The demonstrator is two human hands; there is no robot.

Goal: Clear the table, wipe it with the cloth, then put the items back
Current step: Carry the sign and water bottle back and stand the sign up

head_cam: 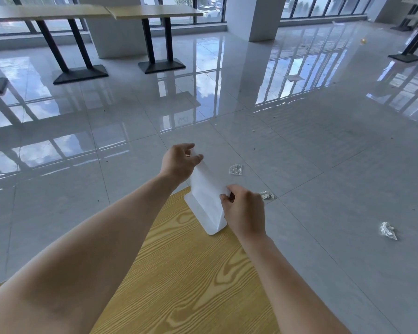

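A white paper bag [206, 201] stands upright near the far corner of the yellow wood-grain table [179, 280]. My left hand [179, 163] pinches the bag's top edge at its far end. My right hand [244, 210] pinches the same top edge at its near end. Both arms reach over the tabletop. No cloth is in view.
Crumpled clear wrappers [236, 169] [267, 195] [388, 231] lie on the glossy tiled floor right of the table. Other tables on black pedestal bases [161, 65] stand at the back left by the windows. A white pillar [253, 18] rises at the back centre.
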